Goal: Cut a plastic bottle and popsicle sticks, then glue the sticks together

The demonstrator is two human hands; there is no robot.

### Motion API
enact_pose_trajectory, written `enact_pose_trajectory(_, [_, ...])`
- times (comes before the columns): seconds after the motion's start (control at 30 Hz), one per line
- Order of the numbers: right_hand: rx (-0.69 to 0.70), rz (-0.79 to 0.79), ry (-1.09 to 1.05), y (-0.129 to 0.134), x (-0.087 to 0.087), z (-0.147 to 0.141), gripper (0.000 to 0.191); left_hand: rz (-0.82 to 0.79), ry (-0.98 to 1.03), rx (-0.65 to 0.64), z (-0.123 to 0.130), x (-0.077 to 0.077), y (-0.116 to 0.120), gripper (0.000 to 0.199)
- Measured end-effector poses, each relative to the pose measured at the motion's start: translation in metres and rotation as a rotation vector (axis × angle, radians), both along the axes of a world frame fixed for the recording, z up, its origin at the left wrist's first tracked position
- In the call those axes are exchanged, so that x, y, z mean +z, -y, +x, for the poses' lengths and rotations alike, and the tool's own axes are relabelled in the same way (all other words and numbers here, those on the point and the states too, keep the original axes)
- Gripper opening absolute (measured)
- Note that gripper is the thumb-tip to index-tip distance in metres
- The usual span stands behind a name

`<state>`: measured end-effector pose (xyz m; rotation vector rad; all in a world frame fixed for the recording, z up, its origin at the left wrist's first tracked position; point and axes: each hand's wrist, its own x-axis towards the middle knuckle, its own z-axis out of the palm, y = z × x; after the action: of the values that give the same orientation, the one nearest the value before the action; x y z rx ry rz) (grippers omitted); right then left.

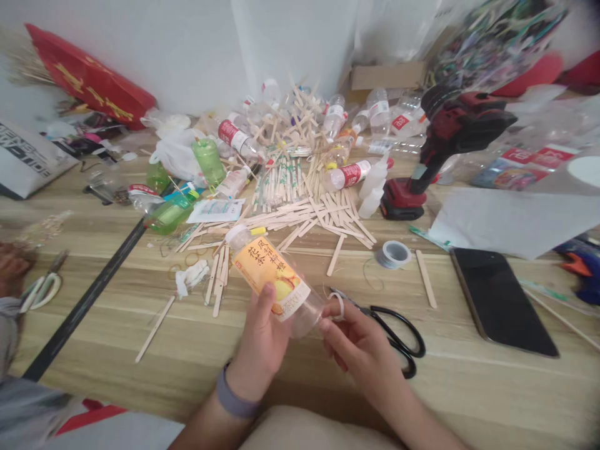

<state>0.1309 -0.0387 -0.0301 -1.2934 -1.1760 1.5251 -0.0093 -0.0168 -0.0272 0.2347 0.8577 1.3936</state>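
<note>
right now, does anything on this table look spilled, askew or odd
Mostly clutter: the wooden sticks lie crisscrossed in a loose spread, and one stray stick lies apart, left of the left hand and its bottle. A crumpled white scrap near it looks discarded. No spilled liquid shows.

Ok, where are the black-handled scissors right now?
In the head view, the black-handled scissors lie on the table right of centre, partly behind the right hand, with the phone farther right.

We can't see pt. of black scissors; R hand hides it. Blue-orange tool cut off @ R edge.
</note>
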Motion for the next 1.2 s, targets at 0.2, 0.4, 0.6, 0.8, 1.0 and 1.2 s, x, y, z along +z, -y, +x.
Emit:
enact_pose_trajectory(0.2, [0.015,0.031,0.045,0.007,-0.006,-0.002,0.058,0.021,-0.022,-0.012,0.001,0.002,0.001,0.059])
enact_pose_trajectory(0.4, [-0.029,0.012,-0.019,0.010,-0.013,-0.003,0.048,0.008,-0.032,-0.003,-0.001,0.002,0.001,0.061])
enact_pose_trajectory(0.6, [0.026,0.108,0.111,0.008,0.000,0.000,0.057,0.035,-0.041,-0.019,0.000,0.001,0.003,0.060])
enact_pose_trajectory(0.8, [-0.040,0.189,0.217,0.008,0.000,0.000,0.043,0.006,-0.036,0.005,0.000,0.004,0.001,0.062])
enact_pose_trajectory(1.0, [-0.008,0.188,0.189,0.008,-0.002,-0.002,0.045,0.006,-0.041,0.011,0.000,0.005,0.002,0.066])
enact_pose_trajectory(1.2, [-0.005,0.148,0.244,0.010,-0.005,-0.001,0.035,0.019,-0.056,-0.017,0.000,0.004,0.003,0.065])
